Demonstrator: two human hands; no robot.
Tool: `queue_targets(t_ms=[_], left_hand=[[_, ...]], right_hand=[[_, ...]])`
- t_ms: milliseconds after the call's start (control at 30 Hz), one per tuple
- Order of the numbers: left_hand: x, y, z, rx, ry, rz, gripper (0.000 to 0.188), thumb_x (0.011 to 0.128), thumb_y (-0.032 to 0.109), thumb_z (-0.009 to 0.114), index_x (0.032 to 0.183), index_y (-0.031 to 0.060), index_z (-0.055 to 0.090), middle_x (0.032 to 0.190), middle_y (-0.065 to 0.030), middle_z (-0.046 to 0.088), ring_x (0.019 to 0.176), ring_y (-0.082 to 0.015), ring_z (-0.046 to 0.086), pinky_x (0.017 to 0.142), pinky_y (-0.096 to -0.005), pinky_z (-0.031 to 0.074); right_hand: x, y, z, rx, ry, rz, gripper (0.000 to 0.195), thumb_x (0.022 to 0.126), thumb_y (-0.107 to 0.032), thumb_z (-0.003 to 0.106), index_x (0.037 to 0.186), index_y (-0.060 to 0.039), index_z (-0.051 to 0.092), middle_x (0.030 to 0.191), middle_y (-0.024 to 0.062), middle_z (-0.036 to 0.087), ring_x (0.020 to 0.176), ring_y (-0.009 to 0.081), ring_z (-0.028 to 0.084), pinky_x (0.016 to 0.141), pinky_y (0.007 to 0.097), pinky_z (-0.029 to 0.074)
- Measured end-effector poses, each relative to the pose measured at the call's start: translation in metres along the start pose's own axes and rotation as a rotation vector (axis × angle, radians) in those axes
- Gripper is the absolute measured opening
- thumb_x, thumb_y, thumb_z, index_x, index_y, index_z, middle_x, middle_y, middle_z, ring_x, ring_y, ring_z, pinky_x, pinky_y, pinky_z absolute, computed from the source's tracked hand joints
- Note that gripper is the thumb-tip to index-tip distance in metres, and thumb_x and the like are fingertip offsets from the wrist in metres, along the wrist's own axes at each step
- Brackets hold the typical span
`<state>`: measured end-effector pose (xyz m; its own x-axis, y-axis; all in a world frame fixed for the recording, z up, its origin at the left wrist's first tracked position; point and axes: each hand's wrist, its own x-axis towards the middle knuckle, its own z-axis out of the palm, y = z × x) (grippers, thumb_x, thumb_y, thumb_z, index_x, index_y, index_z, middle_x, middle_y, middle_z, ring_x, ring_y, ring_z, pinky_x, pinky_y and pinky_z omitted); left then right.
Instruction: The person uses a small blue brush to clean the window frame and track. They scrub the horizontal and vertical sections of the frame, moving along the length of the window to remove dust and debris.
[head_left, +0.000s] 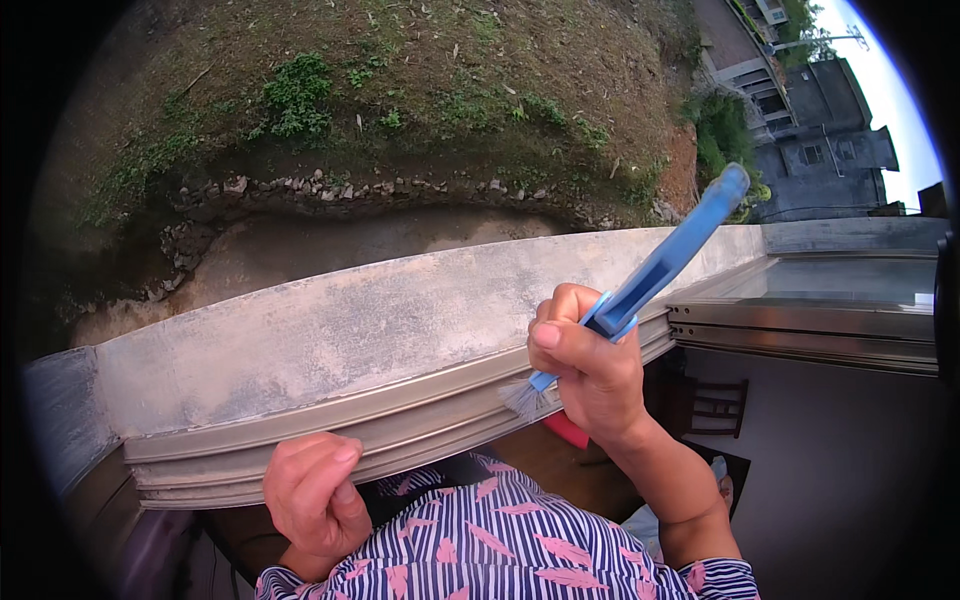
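My right hand (589, 360) is closed round a blue plastic gap-cleaning brush (667, 247). Its long handle points up and to the right, and its pale bristles (525, 398) stick out below my fist, over the metal window track (420, 420). My left hand (315, 491) is at the left part of the track, fingers curled and with no object visible in it; whether it touches the metal cannot be told. Beyond the track runs a worn, stained concrete sill (360, 322).
Sliding window frames (802, 330) with glass stand at the right end of the track. Outside lie a stone-edged earth slope (450, 90) and grey buildings (810, 142). Indoors, a wooden chair (716, 407) and a red object (566, 431) are below the window.
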<state>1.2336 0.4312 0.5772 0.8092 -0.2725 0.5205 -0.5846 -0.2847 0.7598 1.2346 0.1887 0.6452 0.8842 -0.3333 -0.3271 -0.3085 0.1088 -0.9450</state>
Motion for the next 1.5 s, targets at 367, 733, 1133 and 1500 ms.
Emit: queue_targets(t_ms=[367, 733, 1133, 1500], left_hand=[[-0.007, -0.004, 0.002, -0.068, 0.146, 0.127, 0.014, 0.092, 0.011, 0.049, 0.1, 0.0005, 0.055, 0.084, -0.0126, 0.06, 0.069, -0.0241, 0.06, 0.059, -0.0314, 0.049], [-0.018, -0.001, -0.012, -0.294, 0.349, -0.051, 0.016, 0.092, 0.006, 0.045, 0.104, -0.0022, 0.052, 0.089, -0.0152, 0.059, 0.079, -0.0239, 0.058, 0.072, -0.0325, 0.048], [-0.038, 0.026, -0.015, -0.009, 0.468, -0.018, 0.02, 0.094, 0.007, 0.037, 0.109, -0.0005, 0.047, 0.09, -0.0123, 0.055, 0.078, -0.0198, 0.052, 0.07, -0.03, 0.047], [0.033, 0.16, 0.028, -1.353, -0.877, 0.074, 0.022, 0.09, 0.016, 0.057, 0.097, -0.0042, 0.064, 0.091, -0.0171, 0.064, 0.089, -0.025, 0.062, 0.076, -0.0336, 0.048]], right_hand=[[-0.002, 0.023, -0.046, -0.369, 0.266, -0.208, 0.03, 0.081, -0.02, 0.073, 0.065, -0.0074, 0.051, 0.058, -0.0081, 0.042, 0.054, 0.0008, 0.035, 0.046, 0.0202, 0.025], [-0.015, -0.033, 0.024, 0.017, -0.156, -0.272, 0.024, 0.087, -0.023, 0.059, 0.082, -0.0043, 0.045, 0.064, 0.0079, 0.05, 0.05, 0.0148, 0.052, 0.046, 0.025, 0.04], [-0.005, 0.025, -0.022, -0.678, -0.617, -0.476, 0.016, 0.078, -0.012, 0.071, 0.081, -0.0042, 0.057, 0.06, 0.0068, 0.054, 0.053, 0.011, 0.053, 0.052, 0.0257, 0.042], [0.024, -0.015, 0.087, 0.335, -0.749, -0.173, 0.018, 0.086, -0.016, 0.063, 0.085, -0.0058, 0.048, 0.06, -0.0005, 0.042, 0.044, 0.0057, 0.035, 0.04, 0.0194, 0.03]])
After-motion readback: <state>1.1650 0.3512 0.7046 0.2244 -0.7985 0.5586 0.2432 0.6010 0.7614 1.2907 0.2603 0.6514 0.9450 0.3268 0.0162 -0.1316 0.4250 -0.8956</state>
